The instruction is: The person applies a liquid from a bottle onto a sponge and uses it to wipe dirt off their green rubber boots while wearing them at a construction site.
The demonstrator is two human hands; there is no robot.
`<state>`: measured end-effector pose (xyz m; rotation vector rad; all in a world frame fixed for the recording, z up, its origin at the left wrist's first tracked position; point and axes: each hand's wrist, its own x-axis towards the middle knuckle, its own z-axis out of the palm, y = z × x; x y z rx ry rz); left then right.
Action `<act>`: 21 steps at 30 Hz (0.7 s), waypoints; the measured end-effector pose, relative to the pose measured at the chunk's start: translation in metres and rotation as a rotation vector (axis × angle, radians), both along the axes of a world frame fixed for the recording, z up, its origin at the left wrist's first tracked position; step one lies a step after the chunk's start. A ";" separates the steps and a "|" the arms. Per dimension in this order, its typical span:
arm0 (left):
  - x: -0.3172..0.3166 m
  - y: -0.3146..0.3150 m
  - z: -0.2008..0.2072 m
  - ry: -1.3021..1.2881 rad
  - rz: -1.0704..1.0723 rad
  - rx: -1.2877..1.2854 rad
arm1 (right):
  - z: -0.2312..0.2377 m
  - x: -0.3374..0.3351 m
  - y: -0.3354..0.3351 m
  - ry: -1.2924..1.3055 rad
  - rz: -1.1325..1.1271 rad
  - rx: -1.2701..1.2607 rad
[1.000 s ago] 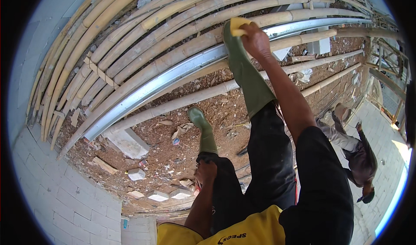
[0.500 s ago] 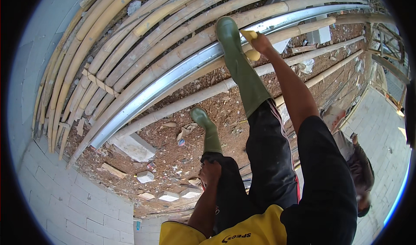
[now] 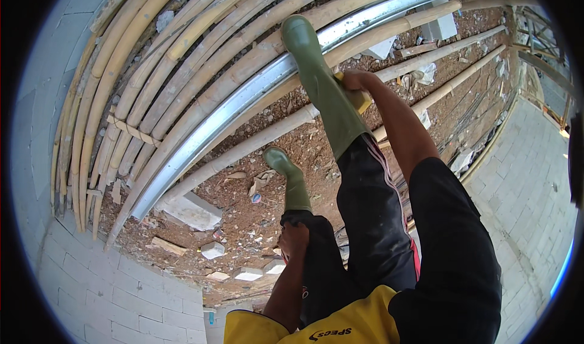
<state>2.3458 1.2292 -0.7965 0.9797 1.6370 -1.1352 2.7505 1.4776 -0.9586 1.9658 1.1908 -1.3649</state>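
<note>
My right hand [image 3: 357,83] is closed on a yellow object [image 3: 363,102], partly hidden by the hand and boot; its kind is unclear. It is beside the shaft of the right green rubber boot [image 3: 308,61], whose foot crosses a shiny metal channel [image 3: 249,91] lying along the bamboo. My left hand [image 3: 294,240] is closed around the black trouser leg [image 3: 313,231] near the knee. Below that knee the left green boot [image 3: 286,170] stands on rubble-strewn soil. The fingertips of both hands are mostly hidden.
Long bamboo poles [image 3: 131,94] lie side by side across the far left, some tied together. White block pieces [image 3: 193,211] and debris litter the brown soil. Block walls [image 3: 125,289] rise at the left and right. More bamboo poles [image 3: 462,85] stretch toward the right.
My right hand has moved down and slightly left with the yellow object, closer along the boot shaft. The whole view has shifted a little; a person at the right has left the picture.
</note>
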 end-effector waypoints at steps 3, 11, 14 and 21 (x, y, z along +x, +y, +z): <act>0.007 0.008 0.008 -0.002 -0.046 0.023 | 0.017 0.017 0.027 0.033 -0.739 0.314; 0.013 0.003 0.004 -0.022 -0.019 0.074 | 0.005 -0.026 0.053 -0.134 -0.130 0.633; 0.015 0.004 0.003 -0.029 0.022 0.077 | 0.029 0.025 -0.024 0.221 -0.381 0.096; -0.002 -0.008 0.009 0.062 0.100 0.037 | 0.129 -0.007 0.074 -0.089 -0.095 0.653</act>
